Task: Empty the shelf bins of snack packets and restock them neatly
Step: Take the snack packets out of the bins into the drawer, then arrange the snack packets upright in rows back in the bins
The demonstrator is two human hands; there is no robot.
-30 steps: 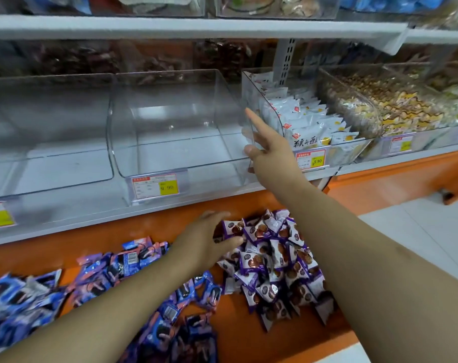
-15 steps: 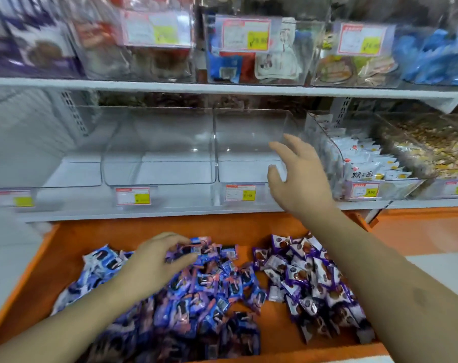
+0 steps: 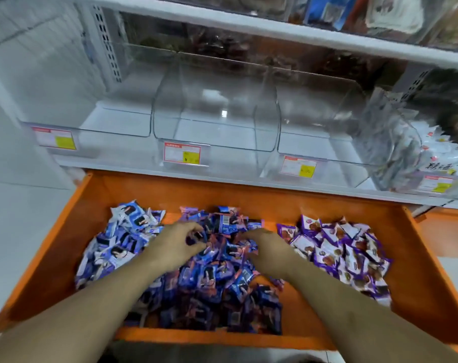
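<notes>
Right hand (image 3: 268, 254) has come off the bin (image 3: 319, 132) at upper right and dropped onto the dark-blue packets (image 3: 217, 279) at centre frame, next to left hand (image 3: 175, 247). Left fingers curl and pinch into the pile; right fingers are buried in it, so grip can't be told. The bins above are empty, so I'd say restocking starts now, from the tray (image 3: 427, 289).
</notes>
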